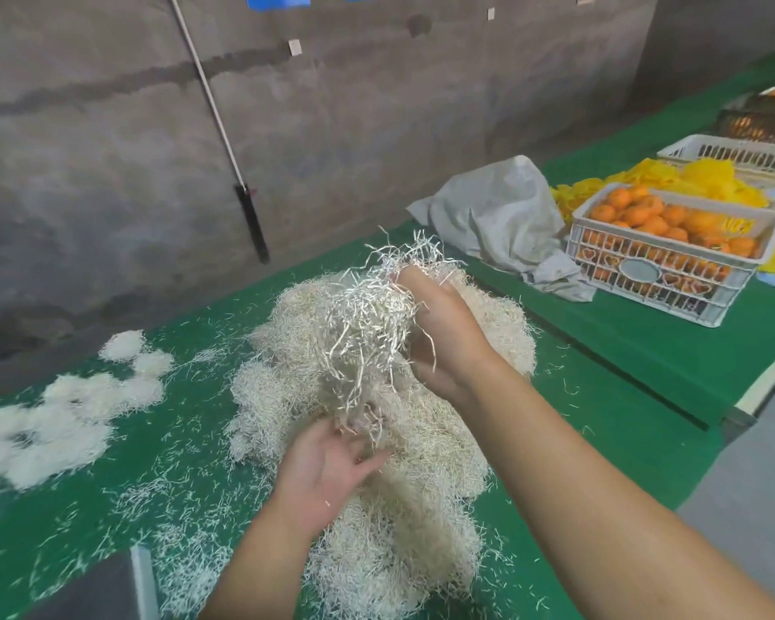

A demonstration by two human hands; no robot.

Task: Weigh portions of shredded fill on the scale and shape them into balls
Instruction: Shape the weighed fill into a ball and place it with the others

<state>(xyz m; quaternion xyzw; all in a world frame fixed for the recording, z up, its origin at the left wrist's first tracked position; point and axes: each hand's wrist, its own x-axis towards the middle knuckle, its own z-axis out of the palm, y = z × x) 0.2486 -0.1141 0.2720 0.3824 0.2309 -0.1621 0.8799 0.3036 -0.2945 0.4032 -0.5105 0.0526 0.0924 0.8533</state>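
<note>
A big heap of pale shredded fill (421, 476) lies on the green table (645, 351). My right hand (439, 333) holds a loose clump of shredded fill (368, 324) lifted above the heap, fingers curled round its far side. My left hand (332, 467) sits lower, palm up, fingers relaxed and touching the strands that hang from the clump. Several rounded fill balls (63, 422) lie on the table at the left. The corner of a dark scale (104, 588) with a metal edge shows at the bottom left.
A white crate of oranges (672, 252) stands at the right, with a grey cloth sack (502, 217) beside it and yellow netting (672, 181) and another white basket (734, 158) behind. A pole (215, 109) leans on the concrete wall. Loose strands litter the table.
</note>
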